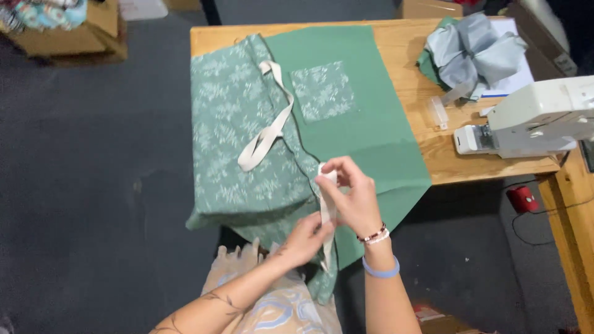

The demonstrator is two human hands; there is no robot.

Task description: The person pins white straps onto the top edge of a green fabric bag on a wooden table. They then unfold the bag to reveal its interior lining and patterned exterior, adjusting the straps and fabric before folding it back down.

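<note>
A green fabric piece [365, 124] with a leaf-print panel [235, 136] and a small print pocket [323, 91] lies over the wooden table [427, 148], its near end hanging off the edge. A cream strap [270, 127] loops across the print panel. A second cream strap [326, 213] runs down at the fabric's near edge. My right hand [348, 198] pinches this strap's upper end against the fabric. My left hand [306, 238] holds the same strap lower down.
A white sewing machine [532, 120] stands at the table's right end. Bundled grey and green cloth [473, 52] lies at the back right, with a small clear ruler [438, 112] near it. Cardboard boxes [74, 34] sit on the dark floor at far left. A red pedal [525, 199] is under the table.
</note>
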